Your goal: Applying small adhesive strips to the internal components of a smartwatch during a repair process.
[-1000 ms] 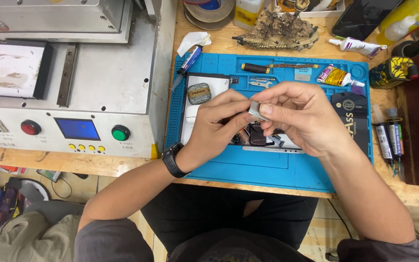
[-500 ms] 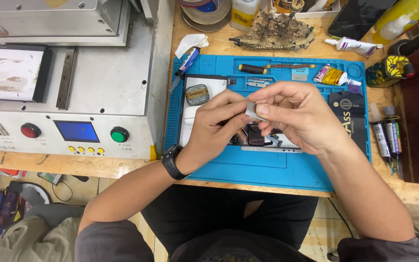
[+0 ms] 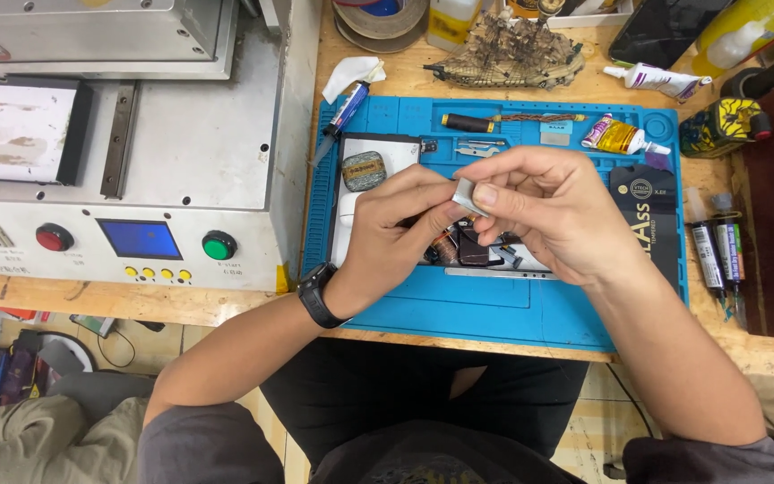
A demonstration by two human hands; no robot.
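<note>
Both hands meet above the blue work mat (image 3: 494, 309), the left hand (image 3: 400, 237) and right hand (image 3: 553, 211) pinching a small grey metal part (image 3: 466, 195) between fingertips over the opened phone (image 3: 472, 251), apparently mid-handling; steady placement seems needed next.

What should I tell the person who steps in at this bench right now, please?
Left hand and right hand meet above the blue mat, pinching one small grey piece between their fingertips.
The opened phone lies on the mat right beneath them, insides exposed.
Done: phone is open, the piece is lifted.
Left: the piece is not yet set down; phone not closed.
</note>
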